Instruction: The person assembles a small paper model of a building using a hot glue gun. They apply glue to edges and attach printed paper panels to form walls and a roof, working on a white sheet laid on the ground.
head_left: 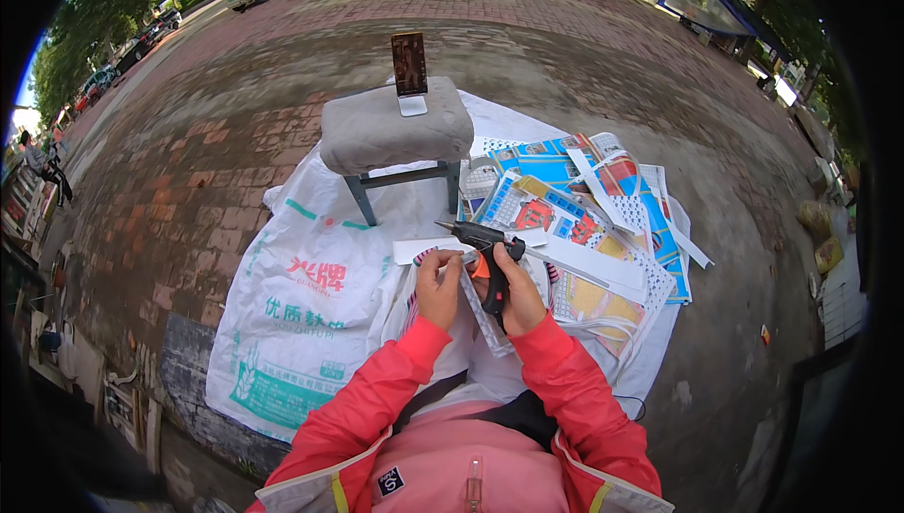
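As the head view shows it: one glue gun (488, 240), black with an orange trigger, held up in front of the body, between the two hands; barrel lying crosswise, nozzle pointing left and slightly away from the person, handle dropping toward the lap. Right hand (524, 298): closed on the handle from the right side, thumb up by the rear of the barrel. Left hand (437, 293): the nearer to the nozzle, which passes over and beyond its fingertips; thumb and forefinger drawn close together, whether on anything cannot be told. Between the hands, below the trigger: one pale narrow strip (483, 325), partly hidden. Behind and right of the gun: white cut strips (607, 269) and printed sheets (535, 162), overlapping. Farther out, past the nozzle: one stool (377, 136), grey-padded, bearing an upright phone (410, 63). To the left, flat on the ground: one white sack (306, 242), printed.
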The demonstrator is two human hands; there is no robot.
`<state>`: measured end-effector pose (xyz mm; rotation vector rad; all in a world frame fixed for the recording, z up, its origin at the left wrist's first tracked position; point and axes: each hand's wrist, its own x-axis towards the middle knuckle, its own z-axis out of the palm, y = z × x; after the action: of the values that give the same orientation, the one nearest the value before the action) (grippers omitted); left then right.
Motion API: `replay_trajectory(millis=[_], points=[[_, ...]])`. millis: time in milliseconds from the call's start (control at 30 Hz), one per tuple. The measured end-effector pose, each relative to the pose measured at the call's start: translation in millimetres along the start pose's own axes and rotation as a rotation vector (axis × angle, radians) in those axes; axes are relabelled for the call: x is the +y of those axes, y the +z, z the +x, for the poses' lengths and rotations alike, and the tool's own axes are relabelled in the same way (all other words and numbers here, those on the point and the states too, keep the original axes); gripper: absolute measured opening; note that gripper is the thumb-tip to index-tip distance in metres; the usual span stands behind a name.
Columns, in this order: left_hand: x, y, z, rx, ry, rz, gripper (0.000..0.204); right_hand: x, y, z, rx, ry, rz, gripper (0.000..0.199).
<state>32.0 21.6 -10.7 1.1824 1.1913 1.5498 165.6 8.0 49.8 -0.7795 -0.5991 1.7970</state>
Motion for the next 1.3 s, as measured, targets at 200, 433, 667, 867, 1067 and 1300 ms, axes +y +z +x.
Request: replay_trajectory(millis=[200, 433, 667, 867, 1067, 1300], points=[[4, 1, 2, 0.032, -0.002, -0.064, 0.013, -10, 16, -13, -0.005, -0.054, 0.001, 0.038], [46, 5, 5, -0.026, -0.070, -0.258, 0.015, -27, 42, -27, 0.010, -0.106, -0.022, 0.040], [77, -7, 19, -0.064, 0.068, -0.339, 0.017, -46, 66, -35, -0.095, -0.165, -0.137, 0.050], [89, -23, 36, 0.115, 0.303, -0.112, 0.017, -70, 71, -59, -0.102, -0.329, -0.201, 0.058], [84, -48, 54, 0.165, 0.166, -0.314, 0.026, -94, 50, -67, -0.024, -0.432, 0.111, 0.053], [70, -86, 55, -0.633, -0.592, -1.805, 0.076, -98, 34, -69, -0.085, -0.424, 0.204, 0.052]])
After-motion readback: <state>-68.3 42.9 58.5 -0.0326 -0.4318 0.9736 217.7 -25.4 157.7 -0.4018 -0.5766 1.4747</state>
